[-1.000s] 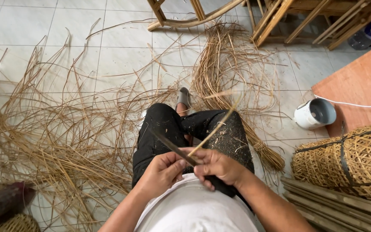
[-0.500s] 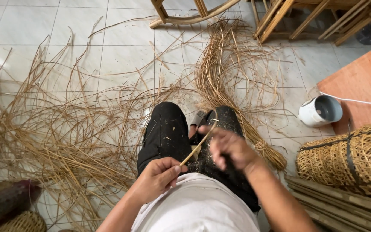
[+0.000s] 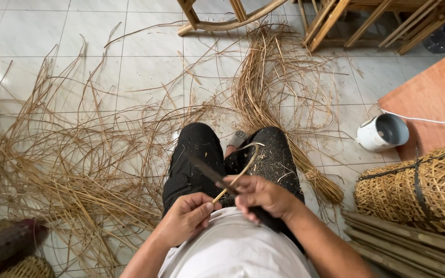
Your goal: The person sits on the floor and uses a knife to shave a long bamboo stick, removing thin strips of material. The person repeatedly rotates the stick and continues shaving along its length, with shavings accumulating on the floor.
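Above the lap of a seated person in black trousers (image 3: 197,159), the two hands meet over a thin rattan strip (image 3: 238,177). The left hand (image 3: 185,219) pinches the near end of the strip, its fingers (image 3: 208,207) closed tight around it. The right hand (image 3: 263,198) is wrapped around the dark handle of a knife (image 3: 213,175), its fingers curled fully about the grip. The blade points away to the left, over the left thigh, and crosses the strip just beyond the left hand's fingertips, touching it there. From that crossing the strip rises away from the body and curves over the right knee, its far end bending into a small hook.

All about the legs, the tiled floor (image 3: 42,31) carries a wide litter of loose rattan strands (image 3: 78,154), thick on the left and gathered into a denser bundle (image 3: 279,103) ahead and to the right. A white cylindrical container (image 3: 382,133) lies on its side at the right, near a reddish board (image 3: 433,108), with a white cord running from behind it across the board. A woven basket roll (image 3: 418,190) bound with dark straps sits at the right edge, above a row of flat slats (image 3: 408,247). Wooden furniture legs (image 3: 222,20) show along the top.
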